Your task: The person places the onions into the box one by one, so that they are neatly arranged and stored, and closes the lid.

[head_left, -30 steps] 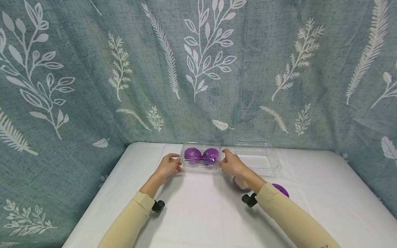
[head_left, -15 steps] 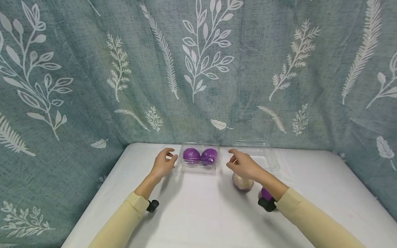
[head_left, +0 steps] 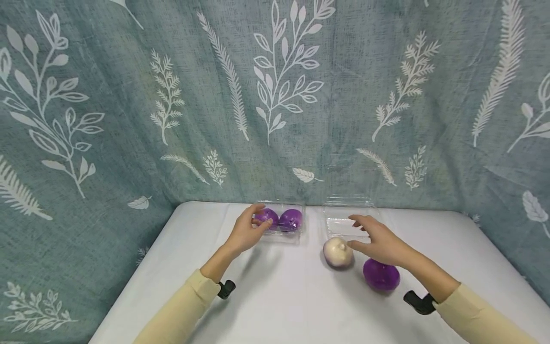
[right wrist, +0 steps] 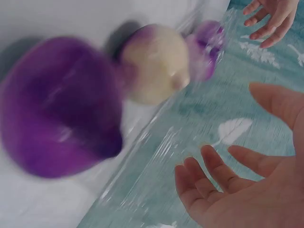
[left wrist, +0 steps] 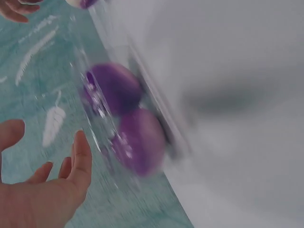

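Note:
In the head view, a clear plastic clamshell box (head_left: 296,239) holds two purple onion-shaped vegetables (head_left: 290,220), side by side. My left hand (head_left: 246,230) hovers at the box's left end, fingers spread and loosely bent, overlapping one vegetable; the left wrist view shows a gap between hand and box. My right hand (head_left: 382,241) hangs with nothing in it, thumb near a cream-and-purple onion-shaped vegetable (head_left: 337,253). Nearer me, below the right palm, lies a deep purple vegetable (head_left: 381,276), large in the right wrist view.
A second clear clamshell box (head_left: 345,225) stands at the back right with its lid raised and nothing in it. Behind the white table (head_left: 296,296) hangs a green leaf-patterned curtain (head_left: 275,157).
Both hands have let go of the filled box's ends. My right hand has drawn off to the right, uncovering the loose vegetables. My left hand backed away, then returned over the box's left end.

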Tool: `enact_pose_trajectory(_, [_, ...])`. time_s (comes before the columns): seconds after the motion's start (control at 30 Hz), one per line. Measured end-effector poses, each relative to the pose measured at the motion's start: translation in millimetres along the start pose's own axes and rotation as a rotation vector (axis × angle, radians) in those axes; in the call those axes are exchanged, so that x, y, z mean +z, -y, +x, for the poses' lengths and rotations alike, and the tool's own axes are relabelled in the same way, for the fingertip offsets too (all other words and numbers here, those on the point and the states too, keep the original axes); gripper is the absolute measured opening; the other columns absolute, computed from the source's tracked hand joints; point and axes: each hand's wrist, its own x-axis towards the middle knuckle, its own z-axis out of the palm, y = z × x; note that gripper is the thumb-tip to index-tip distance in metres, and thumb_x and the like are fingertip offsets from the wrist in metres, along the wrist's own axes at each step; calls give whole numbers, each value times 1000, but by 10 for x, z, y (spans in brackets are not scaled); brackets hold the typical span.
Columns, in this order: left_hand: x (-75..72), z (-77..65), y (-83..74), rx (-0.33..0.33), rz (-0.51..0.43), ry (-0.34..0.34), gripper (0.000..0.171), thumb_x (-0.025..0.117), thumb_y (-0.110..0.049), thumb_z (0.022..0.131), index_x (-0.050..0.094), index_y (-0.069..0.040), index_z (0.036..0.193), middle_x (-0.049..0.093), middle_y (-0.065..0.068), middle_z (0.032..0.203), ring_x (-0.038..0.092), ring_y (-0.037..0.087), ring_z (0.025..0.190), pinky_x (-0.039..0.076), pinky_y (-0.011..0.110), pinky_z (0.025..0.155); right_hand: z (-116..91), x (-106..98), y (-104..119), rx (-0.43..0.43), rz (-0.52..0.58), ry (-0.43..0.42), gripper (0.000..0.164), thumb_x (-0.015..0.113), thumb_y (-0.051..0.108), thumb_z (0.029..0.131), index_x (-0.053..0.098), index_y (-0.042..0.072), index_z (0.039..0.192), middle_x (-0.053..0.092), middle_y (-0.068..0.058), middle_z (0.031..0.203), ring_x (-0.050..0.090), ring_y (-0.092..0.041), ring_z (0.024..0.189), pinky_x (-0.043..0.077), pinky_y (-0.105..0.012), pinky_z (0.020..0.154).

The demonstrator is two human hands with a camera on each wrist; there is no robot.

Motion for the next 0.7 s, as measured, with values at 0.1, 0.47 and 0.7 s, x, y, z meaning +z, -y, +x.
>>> enact_pose_trajectory(0.1, [123,34,-81,35,-22,46,59,67,-24,101,43,-5,151,53,21,143,63,33,114,62,37,85,-169,-62,-127,18,11,-6,72,74,32,95,43,-4,149,54,-24,135,52,-46,123,54,-62,94])
enact_pose_trajectory(0.47, [522,200,-294,17,-75,173,67,68,-26,101,36,-8,157,46,19,153,63,31,122,61,40,93,-613,-92,-547,188,153,83,92,82,37,88,32,-3,154,42,-31,145,43,-54,129,52,-63,96])
enact_pose_trajectory(0.7, [780,286,-454,-45,-71,243,71,66,-32,101,34,-7,159,46,14,155,59,30,128,59,41,98,-747,5,-721,275,268,176,97,82,35,87,25,4,159,32,-28,157,44,-49,131,54,-59,89])
